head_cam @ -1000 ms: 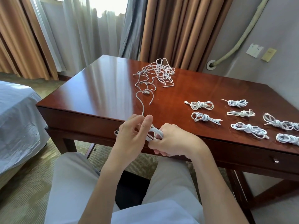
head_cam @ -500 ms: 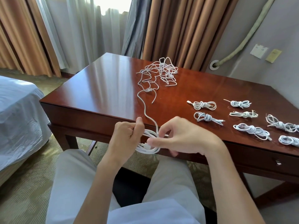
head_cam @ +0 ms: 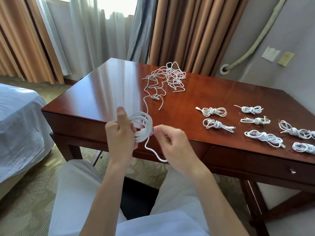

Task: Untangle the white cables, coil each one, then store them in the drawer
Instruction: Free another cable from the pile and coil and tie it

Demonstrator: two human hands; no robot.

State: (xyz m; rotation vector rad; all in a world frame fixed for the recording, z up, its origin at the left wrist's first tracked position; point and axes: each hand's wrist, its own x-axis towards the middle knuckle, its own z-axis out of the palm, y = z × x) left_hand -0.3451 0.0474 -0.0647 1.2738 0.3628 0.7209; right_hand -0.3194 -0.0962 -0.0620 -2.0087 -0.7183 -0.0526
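Compared with a moment ago, the coil held by the left hand is rounder and higher, while the right hand pinches the cable (its far end still in the tangle), so coiling continues.

Coiled, tied cable bundles counted on desk: 7, at 3 o'clock | tangled cable heap: 1, at 12 o'clock | part-wound coil held: 1 | hands seen: 2 | drawer knob: 1
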